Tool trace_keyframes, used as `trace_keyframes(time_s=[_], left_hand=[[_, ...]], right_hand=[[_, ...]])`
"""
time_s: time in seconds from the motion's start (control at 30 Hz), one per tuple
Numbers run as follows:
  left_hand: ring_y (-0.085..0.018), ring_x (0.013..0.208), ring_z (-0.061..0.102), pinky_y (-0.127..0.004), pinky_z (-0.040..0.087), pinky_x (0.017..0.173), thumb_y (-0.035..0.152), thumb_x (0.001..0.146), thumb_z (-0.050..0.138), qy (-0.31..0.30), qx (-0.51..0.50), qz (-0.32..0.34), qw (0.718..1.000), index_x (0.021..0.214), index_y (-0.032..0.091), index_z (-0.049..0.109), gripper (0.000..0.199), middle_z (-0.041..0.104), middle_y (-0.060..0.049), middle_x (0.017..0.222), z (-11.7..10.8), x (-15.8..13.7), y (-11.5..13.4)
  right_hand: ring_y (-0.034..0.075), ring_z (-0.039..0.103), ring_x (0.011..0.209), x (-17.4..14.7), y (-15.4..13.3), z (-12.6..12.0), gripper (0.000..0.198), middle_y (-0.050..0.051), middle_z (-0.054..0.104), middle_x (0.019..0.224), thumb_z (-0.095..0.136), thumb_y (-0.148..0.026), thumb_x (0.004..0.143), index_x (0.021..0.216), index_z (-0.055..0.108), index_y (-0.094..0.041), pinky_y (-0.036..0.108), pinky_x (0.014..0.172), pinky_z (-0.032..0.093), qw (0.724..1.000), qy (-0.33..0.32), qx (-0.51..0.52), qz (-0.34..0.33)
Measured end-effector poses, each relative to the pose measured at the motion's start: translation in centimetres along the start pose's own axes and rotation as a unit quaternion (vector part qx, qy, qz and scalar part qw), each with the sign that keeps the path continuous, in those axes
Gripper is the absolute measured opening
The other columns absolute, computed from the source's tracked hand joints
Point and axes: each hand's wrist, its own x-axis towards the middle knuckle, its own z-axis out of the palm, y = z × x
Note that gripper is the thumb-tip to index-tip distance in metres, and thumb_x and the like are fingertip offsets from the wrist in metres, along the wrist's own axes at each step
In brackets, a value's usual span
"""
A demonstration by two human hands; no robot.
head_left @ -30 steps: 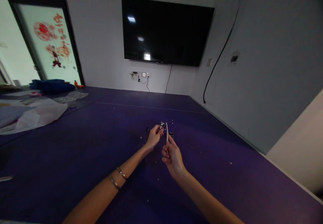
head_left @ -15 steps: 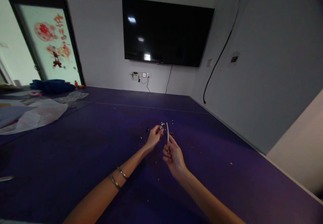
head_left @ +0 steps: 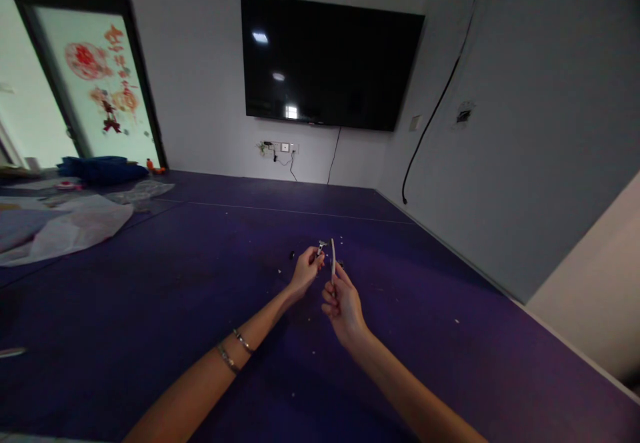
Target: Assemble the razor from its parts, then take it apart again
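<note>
In the middle of the head view, my left hand [head_left: 306, 271] is closed around the handle of a small silver razor [head_left: 321, 248] with a T-shaped head. My right hand [head_left: 345, 304] pinches a thin, whitish, slightly curved stick [head_left: 333, 256] that looks like a toothbrush. The stick stands nearly upright, its tip right beside the razor head; whether they touch is too small to tell. A small dark piece [head_left: 292, 255] lies left of my left hand. Another dark item behind my right fingers is mostly hidden.
White crumbs are scattered over the purple surface [head_left: 200, 310]. Clear plastic sheeting [head_left: 83, 226] and a dark blue cloth [head_left: 103, 170] lie at the left. A pen-like item [head_left: 13, 352] sits at the left edge. A black cable [head_left: 434, 116] hangs along the right wall.
The stick's tip has shifted slightly up and now appears to lean against or beside the razor head. My left hand has hardly moved, and both grips are the same.
</note>
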Motion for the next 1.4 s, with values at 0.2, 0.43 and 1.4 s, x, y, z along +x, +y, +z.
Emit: trace_keyframes(time_s=[0.2, 0.43, 1.4], left_hand=[[-0.009, 0.052, 0.045, -0.019, 0.035, 0.052, 0.024, 0.075, 0.054, 0.006, -0.003, 0.011, 1.0, 0.078, 0.016, 0.054, 0.009, 0.049, 0.004, 0.057, 0.2, 0.0, 0.4], [-0.009, 0.052, 0.045, -0.019, 0.035, 0.051, 0.026, 0.076, 0.054, -0.006, -0.008, 0.009, 1.0, 0.076, 0.016, 0.053, 0.009, 0.048, 0.004, 0.056, 0.2, -0.2, 0.6], [-0.009, 0.051, 0.045, -0.019, 0.033, 0.049, 0.031, 0.076, 0.055, -0.011, -0.012, -0.004, 1.0, 0.077, 0.016, 0.056, 0.015, 0.05, 0.004, 0.056, -0.2, 0.2, -0.4]], right_hand=[[0.003, 0.025, 0.036, -0.3, 0.6, 0.1, 0.048, -0.01, 0.038, 0.052, 0.056, -0.023, 0.072, 0.119, 0.048, -0.025, 0.014, 0.036, 0.01, 1.0, 0.005, 0.001, 0.024], [0.003, 0.023, 0.037, 0.0, 0.0, 0.3, 0.042, -0.01, 0.036, 0.052, 0.055, -0.02, 0.073, 0.114, 0.049, -0.025, 0.013, 0.036, 0.011, 1.0, 0.011, 0.024, 0.004], [0.002, 0.021, 0.036, -0.7, -0.2, -0.1, 0.04, -0.01, 0.035, 0.052, 0.056, -0.023, 0.074, 0.113, 0.049, -0.026, 0.014, 0.037, 0.007, 1.0, -0.011, 0.012, 0.026]])
